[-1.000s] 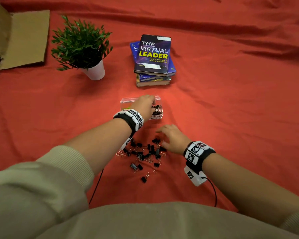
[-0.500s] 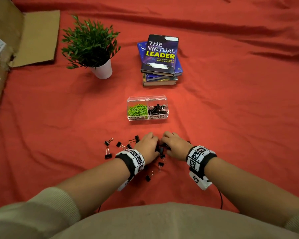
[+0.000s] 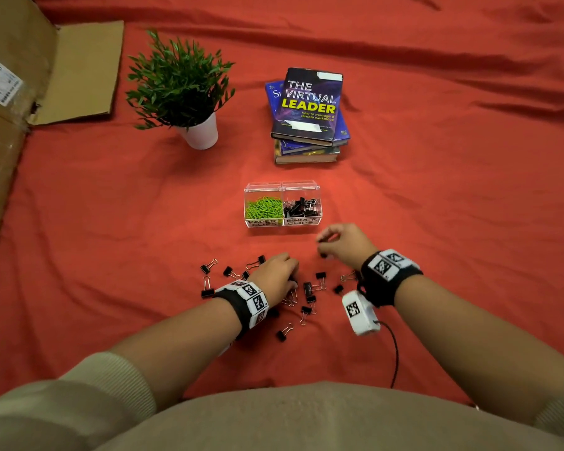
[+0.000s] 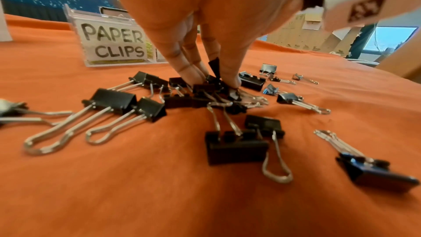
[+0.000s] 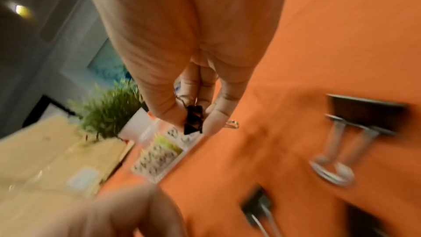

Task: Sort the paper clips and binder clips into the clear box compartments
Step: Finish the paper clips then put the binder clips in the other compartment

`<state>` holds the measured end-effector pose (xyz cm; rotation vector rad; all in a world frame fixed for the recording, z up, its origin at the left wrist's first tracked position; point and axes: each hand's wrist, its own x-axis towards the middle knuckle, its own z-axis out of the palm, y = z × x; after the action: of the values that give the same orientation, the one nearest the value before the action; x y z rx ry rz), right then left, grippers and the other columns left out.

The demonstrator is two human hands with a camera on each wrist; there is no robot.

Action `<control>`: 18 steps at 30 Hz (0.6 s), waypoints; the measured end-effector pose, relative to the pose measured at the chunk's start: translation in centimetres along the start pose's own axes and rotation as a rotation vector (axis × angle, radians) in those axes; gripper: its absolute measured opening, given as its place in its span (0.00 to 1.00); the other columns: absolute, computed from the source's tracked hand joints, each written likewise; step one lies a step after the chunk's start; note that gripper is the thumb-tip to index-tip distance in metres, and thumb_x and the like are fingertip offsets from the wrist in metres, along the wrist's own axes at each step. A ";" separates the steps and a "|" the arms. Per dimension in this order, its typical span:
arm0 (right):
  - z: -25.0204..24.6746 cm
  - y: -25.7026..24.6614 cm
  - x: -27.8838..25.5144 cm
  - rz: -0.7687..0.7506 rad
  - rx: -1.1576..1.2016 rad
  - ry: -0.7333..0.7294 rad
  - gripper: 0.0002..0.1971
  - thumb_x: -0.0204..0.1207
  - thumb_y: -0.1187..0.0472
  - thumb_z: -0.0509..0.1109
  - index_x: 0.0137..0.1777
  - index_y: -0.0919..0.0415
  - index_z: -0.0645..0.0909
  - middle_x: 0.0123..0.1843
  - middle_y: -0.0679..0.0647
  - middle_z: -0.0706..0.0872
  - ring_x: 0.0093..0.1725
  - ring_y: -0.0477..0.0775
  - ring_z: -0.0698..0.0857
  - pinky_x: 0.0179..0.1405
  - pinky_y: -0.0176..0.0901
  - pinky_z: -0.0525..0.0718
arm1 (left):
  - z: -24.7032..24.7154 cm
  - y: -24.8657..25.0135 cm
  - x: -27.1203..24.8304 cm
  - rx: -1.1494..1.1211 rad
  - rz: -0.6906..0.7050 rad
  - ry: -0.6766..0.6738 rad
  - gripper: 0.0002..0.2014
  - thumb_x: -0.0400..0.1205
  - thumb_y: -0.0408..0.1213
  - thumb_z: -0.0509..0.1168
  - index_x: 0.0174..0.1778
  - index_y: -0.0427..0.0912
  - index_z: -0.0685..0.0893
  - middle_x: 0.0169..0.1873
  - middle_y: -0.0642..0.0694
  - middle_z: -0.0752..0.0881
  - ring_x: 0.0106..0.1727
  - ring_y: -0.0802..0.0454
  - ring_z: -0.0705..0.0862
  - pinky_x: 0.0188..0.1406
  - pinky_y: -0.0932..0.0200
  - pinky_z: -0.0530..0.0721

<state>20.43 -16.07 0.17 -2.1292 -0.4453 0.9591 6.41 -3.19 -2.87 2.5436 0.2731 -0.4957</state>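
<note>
Lifted right hand [image 3: 345,244] pinches binder clip [image 5: 193,120] at fingertips.

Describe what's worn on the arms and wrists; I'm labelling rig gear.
Both forearms are bare, with ribbed beige sleeves pushed up. Each wrist wears a black band carrying white blocks printed with black square markers. A thin black cable trails from the right wrist's unit.

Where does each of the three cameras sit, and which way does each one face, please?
Head: looks forward and down at the clear box, both forearms and the left hand show.
Left wrist: low over the cloth, looks along the left hand at binder clips.
Right wrist: tilted and blurred, looks along the right hand pinching a binder clip.
All three share the clear box.
</note>
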 end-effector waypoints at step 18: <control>-1.6 -4.0 3.7 -0.216 -0.284 0.209 0.11 0.73 0.68 0.69 0.54 0.60 0.85 0.52 0.54 0.84 0.50 0.51 0.83 0.54 0.42 0.81 | -1.4 -0.6 0.5 -0.027 -0.082 -0.014 0.12 0.80 0.39 0.68 0.57 0.37 0.85 0.56 0.40 0.75 0.55 0.40 0.80 0.56 0.52 0.79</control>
<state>24.05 -12.05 2.03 -2.3455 -0.7231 0.5702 7.09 -1.87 -2.23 2.5097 0.3772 -0.5370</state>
